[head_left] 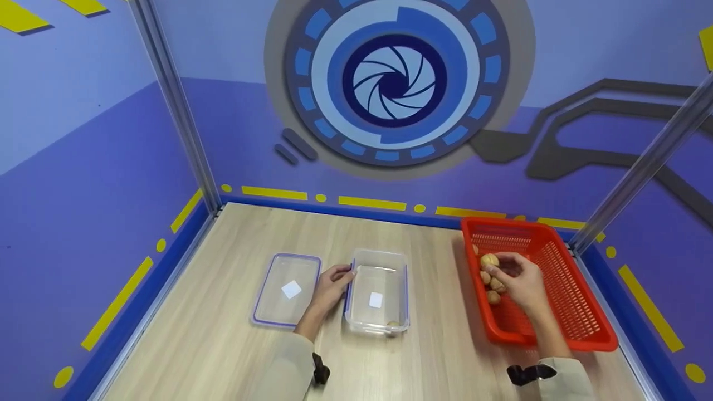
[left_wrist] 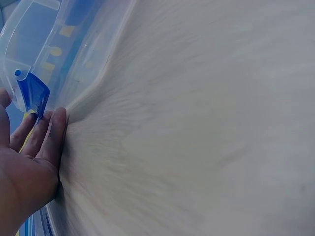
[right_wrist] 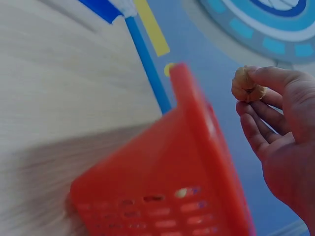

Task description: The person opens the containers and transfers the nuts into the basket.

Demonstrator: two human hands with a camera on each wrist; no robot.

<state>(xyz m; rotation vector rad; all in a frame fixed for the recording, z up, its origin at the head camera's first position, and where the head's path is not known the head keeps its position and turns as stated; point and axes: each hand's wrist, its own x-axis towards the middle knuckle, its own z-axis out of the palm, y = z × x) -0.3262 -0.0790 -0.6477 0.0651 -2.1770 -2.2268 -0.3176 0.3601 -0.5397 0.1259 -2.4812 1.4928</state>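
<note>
My left hand [head_left: 332, 288] touches the left side of a clear plastic container [head_left: 362, 259]. In the left wrist view, its fairly straight fingers [left_wrist: 55, 135] reach the container's blue latch [left_wrist: 35, 93]. One walnut [head_left: 394, 324] lies at the container's near right corner. Over the red basket [head_left: 579, 278], my right hand [head_left: 522, 281] pinches a walnut [head_left: 489, 260] between thumb and fingertips. The right wrist view shows this walnut [right_wrist: 246, 88] above the basket's rim. Several more walnuts [head_left: 493, 297] lie along the basket's left side, partly hidden by the hand.
A clear lid [head_left: 278, 273] with a blue-purple edge lies flat to the left of the container, beside the left forearm. Wooden tabletop [head_left: 434, 278] lies between container and basket. Printed panels [head_left: 234, 122] and metal posts [head_left: 186, 122] enclose the table's back and sides.
</note>
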